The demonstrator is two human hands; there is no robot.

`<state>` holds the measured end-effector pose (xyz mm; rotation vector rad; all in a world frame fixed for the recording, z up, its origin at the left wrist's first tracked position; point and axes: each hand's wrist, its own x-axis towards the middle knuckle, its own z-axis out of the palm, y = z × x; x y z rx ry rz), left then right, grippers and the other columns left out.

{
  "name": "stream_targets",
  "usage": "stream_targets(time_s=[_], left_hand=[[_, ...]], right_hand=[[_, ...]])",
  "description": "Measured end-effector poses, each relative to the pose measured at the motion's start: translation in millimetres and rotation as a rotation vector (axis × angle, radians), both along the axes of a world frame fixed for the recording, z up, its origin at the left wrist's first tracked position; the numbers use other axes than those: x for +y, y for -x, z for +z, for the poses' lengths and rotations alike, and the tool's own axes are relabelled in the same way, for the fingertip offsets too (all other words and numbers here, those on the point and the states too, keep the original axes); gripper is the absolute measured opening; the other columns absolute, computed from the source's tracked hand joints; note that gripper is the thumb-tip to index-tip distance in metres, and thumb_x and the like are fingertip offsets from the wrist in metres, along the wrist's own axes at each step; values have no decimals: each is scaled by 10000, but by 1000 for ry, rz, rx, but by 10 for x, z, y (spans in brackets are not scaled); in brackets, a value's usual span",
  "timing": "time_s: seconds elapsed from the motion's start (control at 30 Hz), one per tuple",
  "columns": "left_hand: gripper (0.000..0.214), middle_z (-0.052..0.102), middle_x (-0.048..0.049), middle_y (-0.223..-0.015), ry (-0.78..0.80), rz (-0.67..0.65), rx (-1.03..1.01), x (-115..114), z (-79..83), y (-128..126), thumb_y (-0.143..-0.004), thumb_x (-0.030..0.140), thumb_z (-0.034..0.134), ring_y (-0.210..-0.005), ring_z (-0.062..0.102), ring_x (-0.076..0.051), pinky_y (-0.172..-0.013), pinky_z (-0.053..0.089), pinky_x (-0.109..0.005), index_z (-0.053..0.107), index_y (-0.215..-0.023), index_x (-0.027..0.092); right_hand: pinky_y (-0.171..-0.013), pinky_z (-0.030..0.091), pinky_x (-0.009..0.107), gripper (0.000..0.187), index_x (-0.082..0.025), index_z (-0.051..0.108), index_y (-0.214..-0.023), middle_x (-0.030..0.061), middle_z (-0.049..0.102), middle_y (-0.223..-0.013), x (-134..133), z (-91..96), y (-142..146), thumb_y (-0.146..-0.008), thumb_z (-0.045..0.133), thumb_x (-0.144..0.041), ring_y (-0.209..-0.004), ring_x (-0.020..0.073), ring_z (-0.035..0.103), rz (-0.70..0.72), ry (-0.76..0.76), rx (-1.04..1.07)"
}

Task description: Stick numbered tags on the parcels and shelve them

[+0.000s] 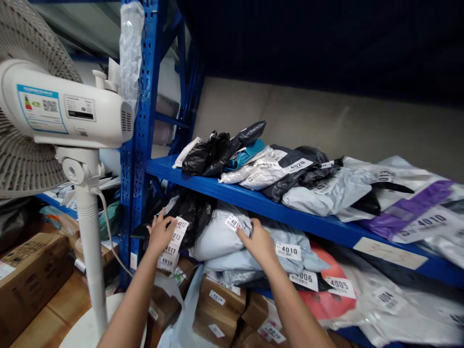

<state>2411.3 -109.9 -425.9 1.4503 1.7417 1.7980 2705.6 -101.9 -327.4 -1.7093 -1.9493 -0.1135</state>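
Note:
Both my hands reach into the lower level of a blue shelf rack (pixel 253 200) packed with numbered parcels. My left hand (pixel 160 233) lies with fingers spread on a black plastic parcel (pixel 195 212) beside a stack of white number labels (pixel 173 244). My right hand (pixel 258 240) rests with fingers curled on a pale grey mailer bag (pixel 217 237), its fingertips at the bag's white label (pixel 233 222). More pale bags (pixel 293 256) with labels such as 4010 lie right of it.
A white standing fan (pixel 68 116) on a pole (pixel 90 241) is close on my left. Black, white and purple parcels (pixel 326 188) fill the upper shelf. Cardboard boxes (pixel 29 275) sit on the floor and under the rack (pixel 221 309).

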Motion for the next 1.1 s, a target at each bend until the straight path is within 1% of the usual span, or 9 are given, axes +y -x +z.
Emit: stream_targets(time_s=[0.13, 0.27, 0.37, 0.47, 0.53, 0.7, 0.9, 1.0, 1.1], left_hand=[[325, 685, -142, -1138, 59, -333, -191, 288, 17, 277, -680, 511, 675, -1102, 573, -340, -920, 432, -433, 673, -657, 187], [346, 686, -58, -783, -56, -117, -282, 27, 91, 72, -729, 527, 626, -761, 596, -221, -708, 451, -301, 646, -717, 182], [314, 600, 3, -669, -189, -74, -322, -378, 103, -347, -811, 487, 572, -657, 533, -163, -613, 404, -238, 616, -732, 186], [312, 625, -7, -692, -192, -297, -479, -683, 40, -786, -820, 470, 591, -665, 549, -156, -620, 423, -231, 649, -775, 166], [313, 672, -36, -781, -199, -353, -578, -758, -34, -975, -806, 461, 627, -748, 585, -176, -690, 447, -245, 676, -842, 154], [404, 509, 46, -567, -232, -273, -843, -610, -176, -1067, -769, 530, 657, -537, 445, -89, -528, 356, -192, 527, -656, 166], [442, 532, 56, -561, -237, -242, -1081, -428, -27, -996, -660, 564, 730, -513, 456, -85, -512, 366, -201, 558, -707, 159], [440, 612, 6, -633, -137, -347, -1043, -416, -86, -1032, -611, 507, 786, -550, 520, -117, -543, 400, -233, 639, -778, 128], [422, 565, 11, -583, -82, -398, -985, -407, -259, -1089, -642, 523, 761, -529, 485, -111, -529, 366, -230, 638, -703, 123]], right_hand=[[-624, 401, 290, 223, -179, 525, -1012, 32, 638, -713, -65, -121, -111, -826, 510, -300, -677, 229, 614, 92, -42, 69], [-753, 470, 402, 287, -143, 553, -1055, 125, 623, -886, -354, -172, -17, -840, 535, -332, -863, 293, 596, 82, -371, 116], [-942, 442, 464, 383, -138, 537, -1200, 178, 584, -1134, -633, -90, 255, -877, 541, -345, -1117, 307, 529, 383, -575, 144], [-931, 479, 408, 342, -186, 566, -1209, 125, 624, -1172, -783, -13, 546, -893, 547, -317, -1100, 256, 577, 704, -295, 120], [-813, 516, 338, 204, -200, 643, -1056, 76, 683, -1022, -770, -2, 678, -875, 573, -266, -932, 214, 642, 745, -81, 158], [-624, 461, 244, 65, -196, 657, -800, 3, 659, -763, -602, -11, 877, -830, 607, -169, -689, 148, 614, 721, 16, 192], [-773, 468, 284, 160, -184, 644, -846, 51, 650, -845, -331, 114, 1244, -912, 502, -148, -843, 188, 600, 715, -274, -138], [-784, 476, 293, 200, -151, 639, -940, 102, 660, -935, -69, 233, 1384, -931, 443, -115, -888, 205, 629, 484, -287, -333], [-746, 496, 294, 298, -126, 627, -1072, 159, 681, -1022, 186, 333, 1392, -910, 395, -32, -899, 216, 678, 201, -65, -488]])
